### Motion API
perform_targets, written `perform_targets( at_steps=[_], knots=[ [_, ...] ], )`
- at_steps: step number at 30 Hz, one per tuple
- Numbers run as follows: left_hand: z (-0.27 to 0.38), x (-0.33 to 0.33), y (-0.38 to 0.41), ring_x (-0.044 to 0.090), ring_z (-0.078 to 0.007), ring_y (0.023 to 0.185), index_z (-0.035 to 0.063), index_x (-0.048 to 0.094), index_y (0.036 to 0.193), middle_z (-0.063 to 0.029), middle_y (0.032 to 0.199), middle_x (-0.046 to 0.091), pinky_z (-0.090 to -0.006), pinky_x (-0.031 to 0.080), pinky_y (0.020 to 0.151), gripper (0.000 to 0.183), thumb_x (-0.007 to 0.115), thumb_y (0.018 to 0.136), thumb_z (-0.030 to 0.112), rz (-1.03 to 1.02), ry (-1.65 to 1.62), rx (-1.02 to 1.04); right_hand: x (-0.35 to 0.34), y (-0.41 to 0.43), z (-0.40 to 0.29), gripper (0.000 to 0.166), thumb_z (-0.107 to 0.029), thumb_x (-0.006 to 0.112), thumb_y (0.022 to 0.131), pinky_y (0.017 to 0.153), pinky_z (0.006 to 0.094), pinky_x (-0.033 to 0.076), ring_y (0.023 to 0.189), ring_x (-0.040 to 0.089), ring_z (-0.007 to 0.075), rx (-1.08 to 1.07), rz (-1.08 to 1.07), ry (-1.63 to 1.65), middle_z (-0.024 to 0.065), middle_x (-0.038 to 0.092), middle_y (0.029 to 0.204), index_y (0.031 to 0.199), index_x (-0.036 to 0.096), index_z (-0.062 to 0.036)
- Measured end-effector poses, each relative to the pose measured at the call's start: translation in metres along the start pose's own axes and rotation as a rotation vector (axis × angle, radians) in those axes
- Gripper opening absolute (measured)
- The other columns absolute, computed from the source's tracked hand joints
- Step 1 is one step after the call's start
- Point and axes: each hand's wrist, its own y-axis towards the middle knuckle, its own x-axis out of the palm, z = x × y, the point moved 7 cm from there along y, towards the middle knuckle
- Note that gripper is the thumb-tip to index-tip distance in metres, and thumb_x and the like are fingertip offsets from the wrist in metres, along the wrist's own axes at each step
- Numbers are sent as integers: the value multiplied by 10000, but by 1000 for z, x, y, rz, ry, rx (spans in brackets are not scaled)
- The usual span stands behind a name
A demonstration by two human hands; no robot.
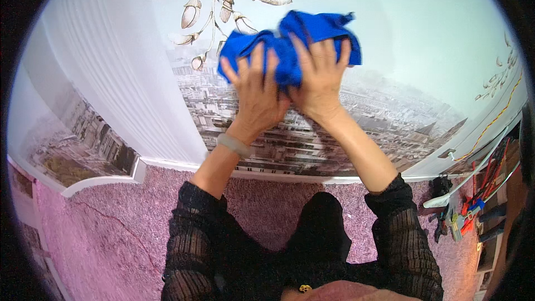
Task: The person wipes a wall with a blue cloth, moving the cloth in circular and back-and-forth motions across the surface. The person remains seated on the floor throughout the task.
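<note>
Both of my hands press a crumpled blue cloth (284, 52) against a wall (376, 29) covered with a printed mural of a city and hanging seed pods. On the cloth's left half lies my left hand (259, 96), fingers spread, with a pale bangle (234, 145) on its wrist. My right hand (321, 81) spreads over the right half, its thumb close to the left one. One corner of the cloth sticks out at the upper right. My palms hide the cloth's lower edge.
Along the wall's foot runs a white skirting board (271, 175) above a pinkish carpet (100, 234). A white pilaster (125, 71) juts at left. At right, a yellow twisted cable (501, 119) meets a socket, near several tools and cords (464, 217). A thin red cord (121, 225) crosses the carpet.
</note>
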Motion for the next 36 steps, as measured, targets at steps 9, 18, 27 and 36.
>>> perform_targets(
  at_steps=[9,18,27,36],
  knots=[
    [-52,-50,54,306,-458,1370,-10,477,1341,-220,1469,385,-625,140,1109,556,538,798,94,231,129,-119,11,84,-42,648,-176,620,769,1105,631,148,1254,387,381,-152,133,90,212,458,1265,1382,462,-33],
    [-4,7,-149,387,-481,1251,-82,417,1358,-294,1436,367,-736,52,1067,576,533,875,211,8,-20,-292,77,-138,-53,559,-237,669,715,991,588,284,1170,498,266,-81,-295,28,85,573,1205,1242,582,-74],
    [-76,-21,-122,236,-443,1414,21,356,1444,-215,1521,285,-676,70,1103,587,541,933,243,198,81,-254,86,-53,-101,587,-179,625,771,1028,542,303,1197,468,289,-142,-64,197,118,476,1277,1333,497,-70],
    [-90,0,-226,183,-440,1414,54,216,1497,-234,1546,168,-540,108,1156,708,612,937,230,214,-439,-892,124,-123,-132,575,-206,549,844,1028,504,318,1131,505,241,-185,-296,195,65,518,1253,1414,484,-245]
  ],
)
